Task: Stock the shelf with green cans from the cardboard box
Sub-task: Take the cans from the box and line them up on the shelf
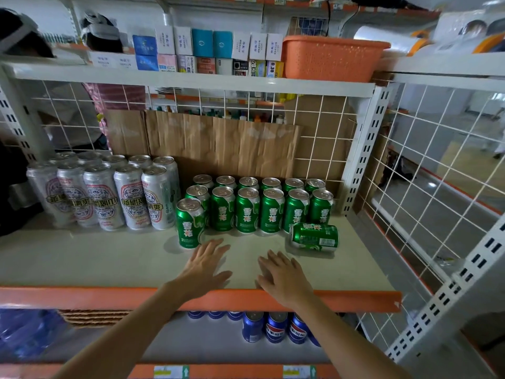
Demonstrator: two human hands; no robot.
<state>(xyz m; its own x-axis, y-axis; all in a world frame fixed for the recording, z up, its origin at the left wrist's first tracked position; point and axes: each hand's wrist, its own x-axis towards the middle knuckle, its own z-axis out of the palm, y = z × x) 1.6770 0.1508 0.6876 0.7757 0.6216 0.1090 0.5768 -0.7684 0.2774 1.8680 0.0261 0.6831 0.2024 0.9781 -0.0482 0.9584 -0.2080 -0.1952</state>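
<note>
Several green cans [247, 210] stand upright in two rows at the back right of the middle shelf [109, 258]. One more green can [189, 222] stands alone in front of the rows at their left end. Another green can [314, 237] lies on its side at the right end. My left hand [203, 266] hovers flat over the shelf just right of the lone upright can, fingers spread, holding nothing. My right hand [282, 277] is beside it, empty too, just left of the fallen can. No cardboard box of cans is in view.
Tall silver cans [109, 192] fill the shelf's left side. Flattened cardboard [218, 143] lines the wire back. An orange basket [332, 57] and small boxes sit on the shelf above. Blue cans [276, 326] stand on the shelf below. Wire mesh closes the right side.
</note>
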